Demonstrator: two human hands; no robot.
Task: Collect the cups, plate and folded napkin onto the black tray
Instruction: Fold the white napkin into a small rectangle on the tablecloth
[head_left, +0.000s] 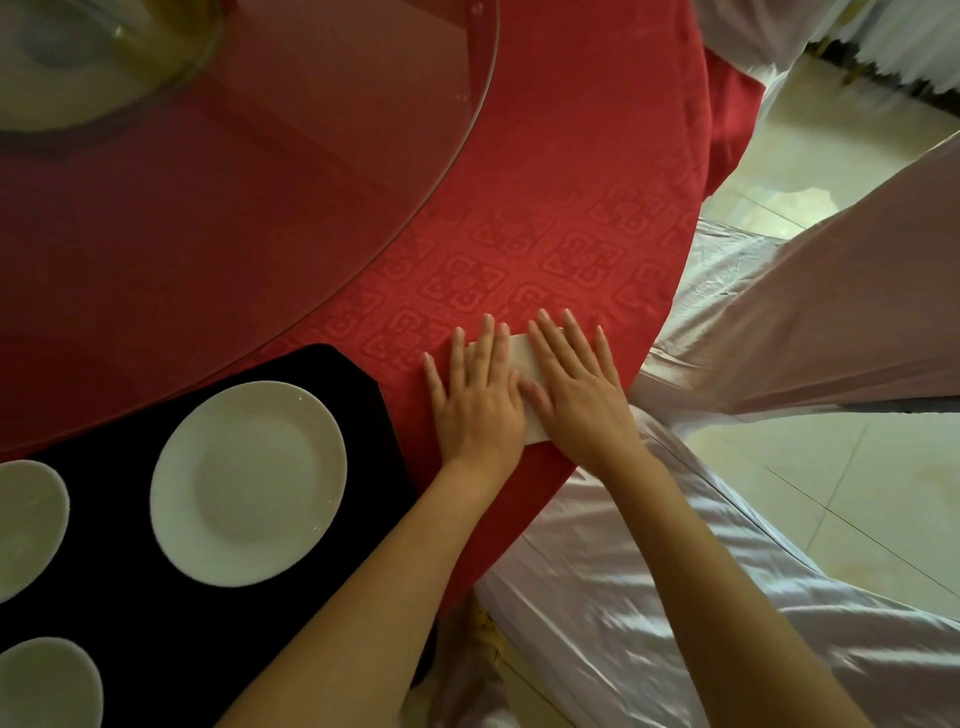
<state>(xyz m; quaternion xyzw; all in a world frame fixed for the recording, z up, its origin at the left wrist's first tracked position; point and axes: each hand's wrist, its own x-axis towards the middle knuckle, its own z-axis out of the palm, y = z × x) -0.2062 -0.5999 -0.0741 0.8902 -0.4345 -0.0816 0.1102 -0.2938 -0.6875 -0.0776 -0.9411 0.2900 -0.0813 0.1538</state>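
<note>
A white folded napkin (523, 353) lies on the red tablecloth near the table's edge, mostly covered. My left hand (478, 400) and my right hand (579, 387) both rest flat on it, side by side, fingers spread and pointing away from me. To their left sits the black tray (358, 395), holding a white plate (248, 483). Two white round dishes stand at the tray's left side, one (26, 525) above the other (44, 686); both are cut off by the frame, so whether they are cups is unclear.
The red patterned tablecloth (519, 249) covers a round table. A large glass turntable (311, 182) fills the far left. Chairs in shiny pale covers (649, 597) stand close at the right, with tiled floor (810, 499) between them.
</note>
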